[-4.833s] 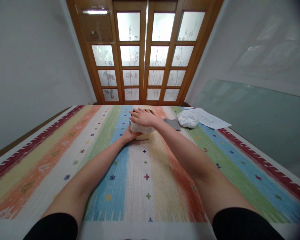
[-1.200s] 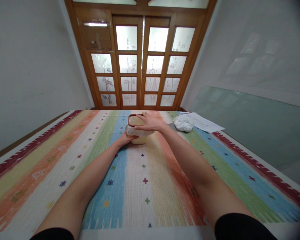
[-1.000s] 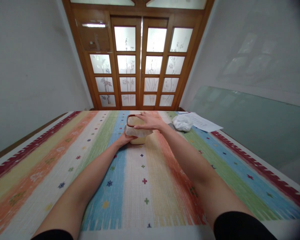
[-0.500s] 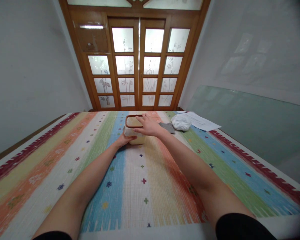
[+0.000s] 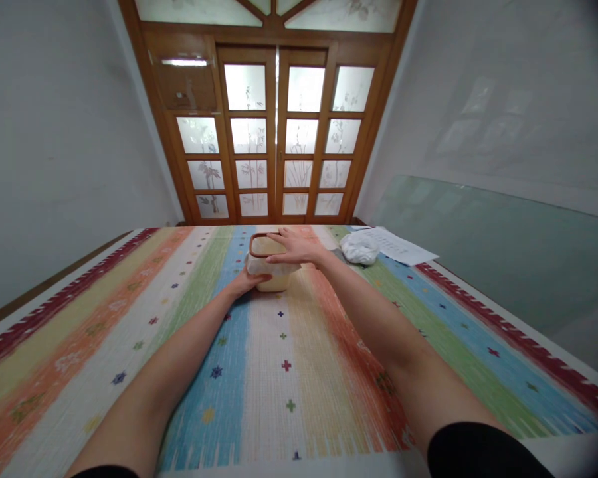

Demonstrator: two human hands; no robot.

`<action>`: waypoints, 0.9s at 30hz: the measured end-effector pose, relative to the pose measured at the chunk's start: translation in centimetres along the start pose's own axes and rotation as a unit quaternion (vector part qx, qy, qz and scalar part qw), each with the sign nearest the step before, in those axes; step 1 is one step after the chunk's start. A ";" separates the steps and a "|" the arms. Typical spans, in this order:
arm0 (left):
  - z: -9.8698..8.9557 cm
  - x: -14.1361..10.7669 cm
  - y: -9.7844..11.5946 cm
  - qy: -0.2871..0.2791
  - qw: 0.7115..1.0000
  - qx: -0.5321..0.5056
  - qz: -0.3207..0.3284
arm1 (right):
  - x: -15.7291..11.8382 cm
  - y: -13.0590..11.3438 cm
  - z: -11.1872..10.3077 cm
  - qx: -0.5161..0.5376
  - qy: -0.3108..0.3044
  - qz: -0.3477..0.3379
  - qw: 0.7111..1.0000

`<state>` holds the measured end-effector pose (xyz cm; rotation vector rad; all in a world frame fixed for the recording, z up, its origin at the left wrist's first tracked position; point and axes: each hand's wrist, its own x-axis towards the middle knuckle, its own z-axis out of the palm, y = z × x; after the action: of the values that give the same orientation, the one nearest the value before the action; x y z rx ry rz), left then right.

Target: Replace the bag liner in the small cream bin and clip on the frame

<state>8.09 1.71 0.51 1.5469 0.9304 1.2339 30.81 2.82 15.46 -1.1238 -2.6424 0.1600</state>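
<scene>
A cream-yellow box (image 5: 274,284) with a brown-rimmed top (image 5: 260,245) stands near the far middle of the striped table. White thin material, cloth or plastic, (image 5: 279,268) wraps around its upper sides below the rim. My left hand (image 5: 249,281) grips the box's left side low down, thumb across the front. My right hand (image 5: 294,247) lies over the right part of the top, fingers stretched and apart. Its palm hides the right end of the rim.
Right of the box lie a crumpled white bundle (image 5: 359,248), a partly hidden grey cloth (image 5: 339,255) and a printed sheet of paper (image 5: 401,245). A colourful striped cloth (image 5: 264,372) covers the table. Beyond it stand wood-framed glass doors (image 5: 278,153).
The white material now shows wider across the box's front, under my right hand. My right wrist covers more of the grey cloth. Both hands stay on the box; the view has shifted slightly.
</scene>
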 end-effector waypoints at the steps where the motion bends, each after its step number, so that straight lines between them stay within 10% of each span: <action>1: 0.0 0.0 0.0 0.001 1.000 0.000 0.000 | 0.0 0.0 -0.1 0.010 -0.002 -0.001 1.000; 27: 0.2 0.1 -0.6 0.017 1.000 0.008 0.005 | -1.0 -1.6 2.1 -0.039 0.058 0.062 0.996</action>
<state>8.29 1.96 -0.03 1.5490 0.9569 1.2655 29.76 0.94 13.59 -1.2813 -2.4975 0.0131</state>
